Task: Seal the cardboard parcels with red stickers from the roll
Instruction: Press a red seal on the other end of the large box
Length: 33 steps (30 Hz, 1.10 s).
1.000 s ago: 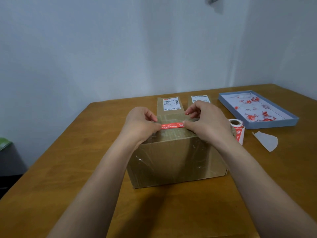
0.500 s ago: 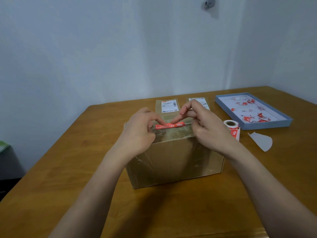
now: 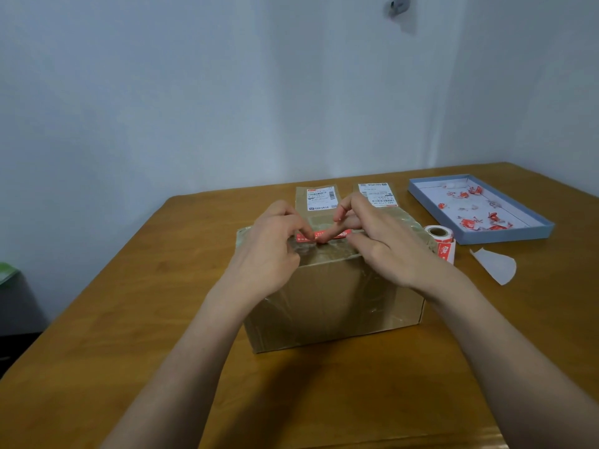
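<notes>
A large brown cardboard box [image 3: 330, 303] wrapped in clear tape stands mid-table. A red sticker [image 3: 338, 235] lies across its top near the front edge. My left hand [image 3: 269, 254] pinches the sticker's left end with curled fingers. The bent forefinger of my right hand [image 3: 389, 251] presses down on the sticker's middle. The sticker roll [image 3: 439, 234] stands just right of the box, partly behind my right hand, with a red sticker hanging off it.
Two flat parcels with shipping labels, one on the left [image 3: 319, 197] and one on the right [image 3: 377, 191], lie behind the box. A shallow blue tray [image 3: 505, 236] with red scraps sits at the right. A white backing paper [image 3: 496, 265] lies near the roll. The wooden table [image 3: 146, 303] ends at a white wall.
The sticker has come down from being held taut between both hands onto the box top. My right hand let go of its right end, and its forefinger now presses the middle.
</notes>
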### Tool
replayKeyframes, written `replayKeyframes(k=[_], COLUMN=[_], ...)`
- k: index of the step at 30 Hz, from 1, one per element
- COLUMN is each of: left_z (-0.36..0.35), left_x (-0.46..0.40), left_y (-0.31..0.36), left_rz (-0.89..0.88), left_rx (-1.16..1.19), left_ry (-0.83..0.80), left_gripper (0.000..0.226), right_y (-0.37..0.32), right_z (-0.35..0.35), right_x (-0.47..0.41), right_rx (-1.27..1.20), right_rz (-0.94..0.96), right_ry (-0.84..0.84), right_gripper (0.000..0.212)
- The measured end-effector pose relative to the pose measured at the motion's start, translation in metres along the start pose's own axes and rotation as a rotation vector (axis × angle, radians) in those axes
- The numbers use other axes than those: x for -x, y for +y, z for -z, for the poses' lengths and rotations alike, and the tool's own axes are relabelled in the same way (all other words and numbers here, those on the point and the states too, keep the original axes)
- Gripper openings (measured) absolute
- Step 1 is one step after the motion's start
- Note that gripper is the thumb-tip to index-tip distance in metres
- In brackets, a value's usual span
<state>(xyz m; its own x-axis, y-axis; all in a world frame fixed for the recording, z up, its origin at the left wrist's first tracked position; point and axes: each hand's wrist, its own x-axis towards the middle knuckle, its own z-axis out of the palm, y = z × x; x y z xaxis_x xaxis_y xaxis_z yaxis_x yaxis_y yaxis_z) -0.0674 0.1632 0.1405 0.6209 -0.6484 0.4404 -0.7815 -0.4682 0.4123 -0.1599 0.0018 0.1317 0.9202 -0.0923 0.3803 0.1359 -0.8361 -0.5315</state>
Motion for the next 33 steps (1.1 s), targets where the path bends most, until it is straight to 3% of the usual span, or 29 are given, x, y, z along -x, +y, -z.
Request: replayKeyframes(k=[11, 33], left_z=[-0.004, -0.012], left_x=[-0.002, -0.002], left_y=[0.001, 0.003], left_rz=[0.056, 0.226], left_rx=[-0.066, -0.180], left_ry=[-0.059, 0.167], left_gripper=[0.036, 0.017], right_y=[0.002, 0.008], right_z=[-0.003, -0.004], right_x=[-0.002, -0.015], right_rx=[0.075, 0.050], right_rz=[0.045, -0.188], right_ry=[0.048, 0.357], right_gripper=[0.018, 0.006])
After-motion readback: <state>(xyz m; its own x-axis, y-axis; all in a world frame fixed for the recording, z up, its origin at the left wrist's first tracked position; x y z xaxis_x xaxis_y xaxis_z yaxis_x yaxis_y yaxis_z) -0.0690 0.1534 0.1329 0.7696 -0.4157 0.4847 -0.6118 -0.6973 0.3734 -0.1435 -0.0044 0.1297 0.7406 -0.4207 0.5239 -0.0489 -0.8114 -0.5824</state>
